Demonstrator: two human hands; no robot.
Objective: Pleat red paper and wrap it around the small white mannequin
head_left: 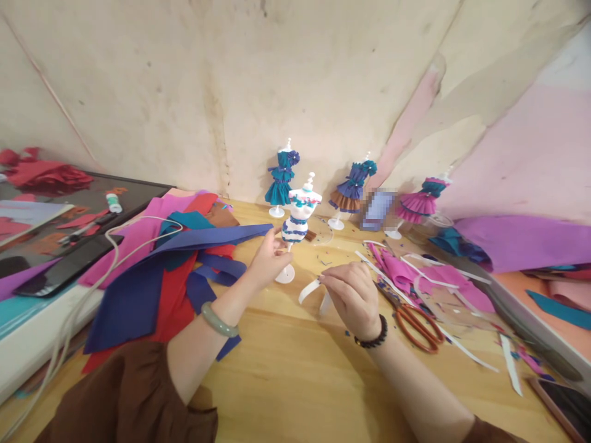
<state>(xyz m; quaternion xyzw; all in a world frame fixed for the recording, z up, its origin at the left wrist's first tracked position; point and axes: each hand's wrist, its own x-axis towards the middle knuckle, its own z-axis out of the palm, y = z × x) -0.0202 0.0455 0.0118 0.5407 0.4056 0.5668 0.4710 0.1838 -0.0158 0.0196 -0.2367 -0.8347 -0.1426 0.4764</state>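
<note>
A small white dress form (301, 212) with bits of teal, pink and blue on its bust, waist and hips stands upright on a round base (285, 274). My left hand (266, 261) has its fingers closed around the thin post under the torso. To the right, my right hand (353, 292) pinches a narrow white strip (309, 289), whose curled ends hang below the fingertips. The strip is apart from the dress form. Orange-handled scissors (420, 326) lie beside my right wrist.
Dressed miniature forms stand behind: one in teal (279, 184), one in blue and brown (349, 187), one in pink (420, 200). Blue, red and pink sheets (133, 301) pile up at left near a white cable (111, 271). Pink scraps (434, 280) and a phone (563, 403) lie right.
</note>
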